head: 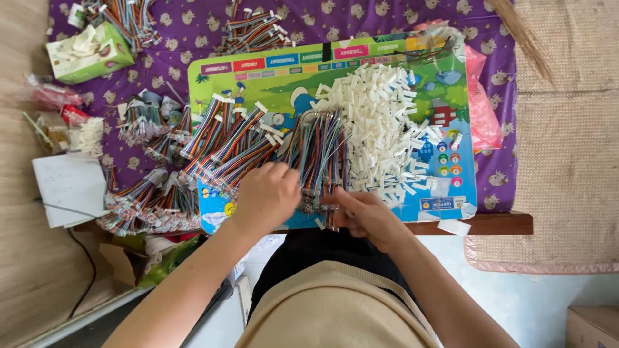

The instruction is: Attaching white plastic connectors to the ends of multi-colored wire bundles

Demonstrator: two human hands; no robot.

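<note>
The left hand (267,193) lay curled on a bundle of rainbow ribbon cables (319,151) on the colourful board (271,80), while the right hand (364,212) pinched their near ends. White plastic connectors (387,122) lay heaped just beside them, and a green tissue box (90,55) held white tissues.

A green cardboard tissue box (89,53) with white tissues sits at ten o'clock on the purple patterned cloth (361,19). At nine o'clock lies a white sheet of paper (69,187), with a small red packet (75,115) just above it. A pink plastic bag (482,113) rests at three o'clock, beside a woven beige mat (567,129).
</note>
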